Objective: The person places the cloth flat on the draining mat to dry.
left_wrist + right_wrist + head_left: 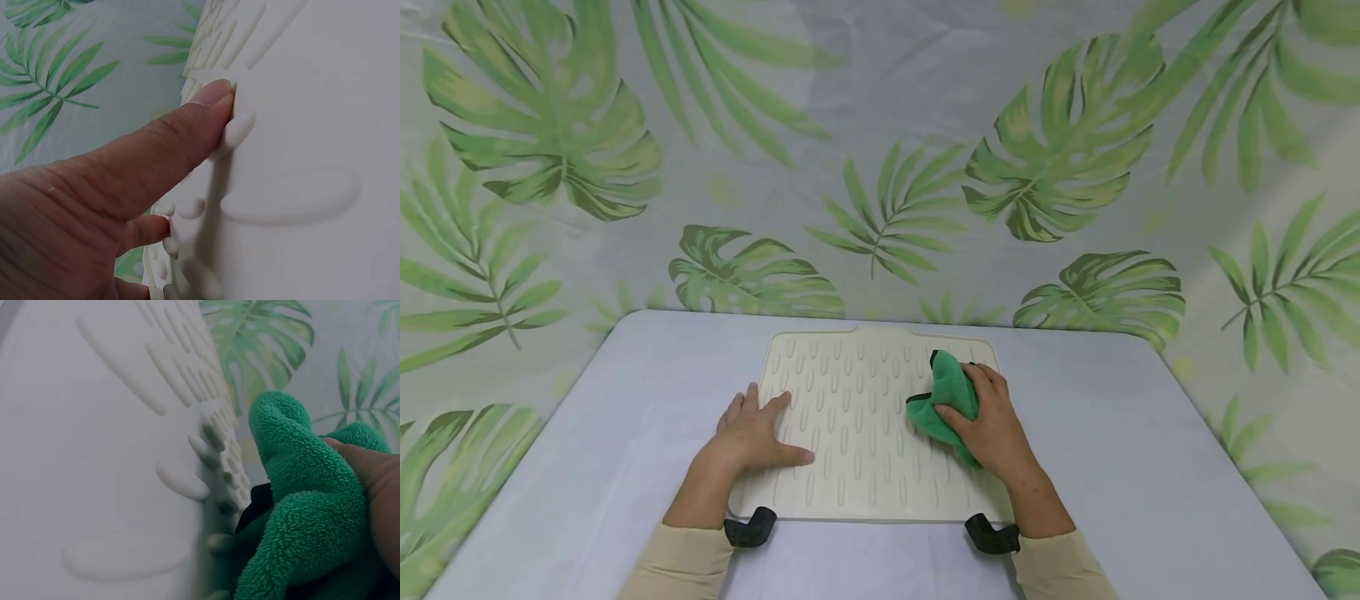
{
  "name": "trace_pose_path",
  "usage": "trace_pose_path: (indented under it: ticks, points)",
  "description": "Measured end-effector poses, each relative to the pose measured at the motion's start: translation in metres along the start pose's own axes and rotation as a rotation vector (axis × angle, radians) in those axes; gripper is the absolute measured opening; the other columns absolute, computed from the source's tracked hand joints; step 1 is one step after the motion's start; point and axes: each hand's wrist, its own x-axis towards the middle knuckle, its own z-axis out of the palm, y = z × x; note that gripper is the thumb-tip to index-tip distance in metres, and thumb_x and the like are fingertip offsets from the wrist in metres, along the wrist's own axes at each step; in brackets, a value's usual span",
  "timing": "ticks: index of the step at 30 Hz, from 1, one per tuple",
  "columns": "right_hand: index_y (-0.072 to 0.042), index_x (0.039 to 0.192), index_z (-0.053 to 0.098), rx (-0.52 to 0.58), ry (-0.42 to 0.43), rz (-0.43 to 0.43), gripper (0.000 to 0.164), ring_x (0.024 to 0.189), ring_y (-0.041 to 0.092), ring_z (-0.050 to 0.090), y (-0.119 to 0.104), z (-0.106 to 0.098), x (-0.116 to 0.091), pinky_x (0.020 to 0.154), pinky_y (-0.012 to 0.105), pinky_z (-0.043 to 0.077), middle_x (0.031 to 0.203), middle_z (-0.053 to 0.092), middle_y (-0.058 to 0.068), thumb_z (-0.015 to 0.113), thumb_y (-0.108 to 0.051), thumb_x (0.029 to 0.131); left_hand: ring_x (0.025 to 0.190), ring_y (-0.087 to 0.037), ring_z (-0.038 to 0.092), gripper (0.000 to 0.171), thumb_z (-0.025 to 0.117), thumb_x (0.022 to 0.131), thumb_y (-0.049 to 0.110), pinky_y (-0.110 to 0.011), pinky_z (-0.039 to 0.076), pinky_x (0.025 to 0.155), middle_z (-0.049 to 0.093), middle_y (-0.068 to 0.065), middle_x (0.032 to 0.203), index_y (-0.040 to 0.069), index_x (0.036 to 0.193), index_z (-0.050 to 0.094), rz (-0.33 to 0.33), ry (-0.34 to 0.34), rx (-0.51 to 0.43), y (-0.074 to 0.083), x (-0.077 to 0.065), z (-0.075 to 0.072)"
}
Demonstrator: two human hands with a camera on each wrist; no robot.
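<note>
A cream mat (850, 417) with rows of raised oval ridges lies flat on the table. My left hand (748, 433) rests on its left side, fingers spread, thumb extended inward over the ridges. In the left wrist view the thumb (169, 140) touches the mat's surface. On the right side, my right hand (996, 421) grips a bunched green towelling cloth (951, 396) with dark edging. Seen from the right wrist, the fluffy cloth (306, 506) is bunched beside the ridges, the thumb pressed against it.
The mat lies on a white-covered table (1097, 417). Behind the table hangs a pale curtain (910, 100) printed with green leaves. Black wrist mounts (751, 528) sit at both cuffs, over the mat's front edge.
</note>
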Motion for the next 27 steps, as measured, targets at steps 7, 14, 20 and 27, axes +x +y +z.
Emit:
trace_pose_path:
  ticks: [7,14,20,27]
  points:
    - [-0.017,0.162,0.024,-0.042,-0.046,0.03,0.085,0.145,0.049,0.037,0.001,-0.002,-0.002,0.111,0.069,0.038,0.169,0.01,0.018,0.068,-0.048,0.096,0.152,-0.061,0.006,0.114,0.088,0.068,0.061,-0.077,0.022,0.115,0.005,-0.037,0.165,0.013,0.159,0.037,-0.001,-0.004,0.004,0.0,0.0,0.0]
    - [-0.017,0.162,0.024,-0.12,-0.064,0.011,0.089,0.143,0.056,0.038,-0.002,-0.004,-0.006,0.105,0.071,0.043,0.168,0.007,0.024,0.071,-0.049,0.094,0.151,-0.061,0.007,0.114,0.088,0.068,0.06,-0.075,0.018,0.118,0.005,-0.039,0.165,0.012,0.158,0.037,0.01,0.0,0.011,0.001,-0.001,0.0]
    - [-0.017,0.163,0.02,-0.124,-0.12,-0.024,0.095,0.146,0.061,0.027,-0.005,-0.006,-0.01,0.103,0.074,0.042,0.168,0.001,0.026,0.076,-0.037,0.09,0.151,-0.061,0.008,0.114,0.088,0.068,0.06,-0.075,0.019,0.117,0.006,-0.039,0.165,0.012,0.158,0.038,0.008,0.006,0.009,0.002,-0.002,0.0]
    - [-0.021,0.165,0.014,-0.104,-0.15,-0.047,0.106,0.149,0.058,0.024,-0.006,-0.003,-0.011,0.099,0.069,0.047,0.169,-0.003,0.022,0.077,-0.018,0.08,0.151,-0.061,0.007,0.114,0.088,0.068,0.06,-0.077,0.02,0.115,0.006,-0.038,0.165,0.012,0.158,0.038,0.005,0.003,0.003,0.002,-0.003,0.0]
